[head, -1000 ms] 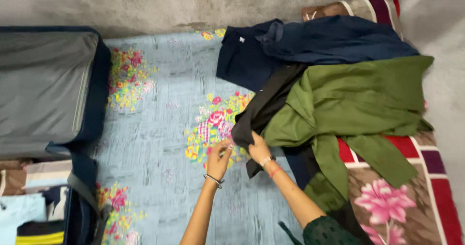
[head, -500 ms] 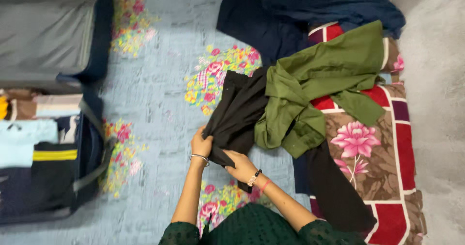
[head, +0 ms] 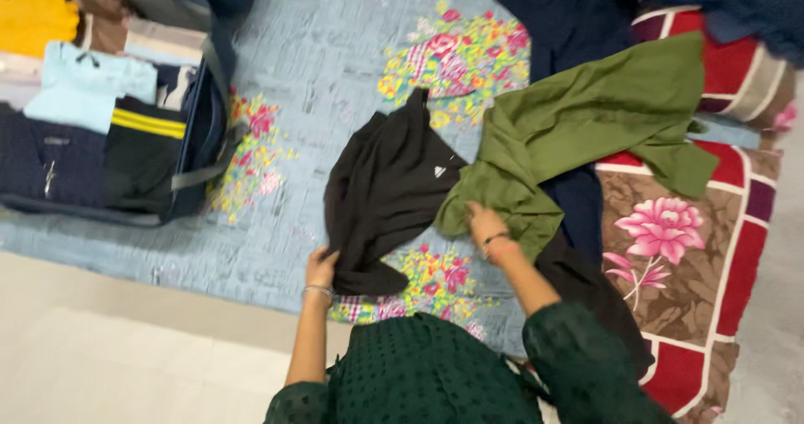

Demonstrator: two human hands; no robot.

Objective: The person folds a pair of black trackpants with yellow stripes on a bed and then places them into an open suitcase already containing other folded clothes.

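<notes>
While the open suitcase sits packed at the left edge of the bed, folded clothes stacked tight inside, I've got the black garment spread out on the blue floral bedsheet near the front edge. My left hand is pinching its lower left corner, fingers closed on the cloth. Moving right, my right hand is down where the black cloth meets the green shirt, though I can't tell which of the two it's gripping. That's the risk: the green shirt overlaps the black one's right side, so a pull could drag both together and bunch the fold. Part of the black cloth also runs under my right arm toward the patterned blanket, so it could snag there. Navy clothes lie at the far edge.
</notes>
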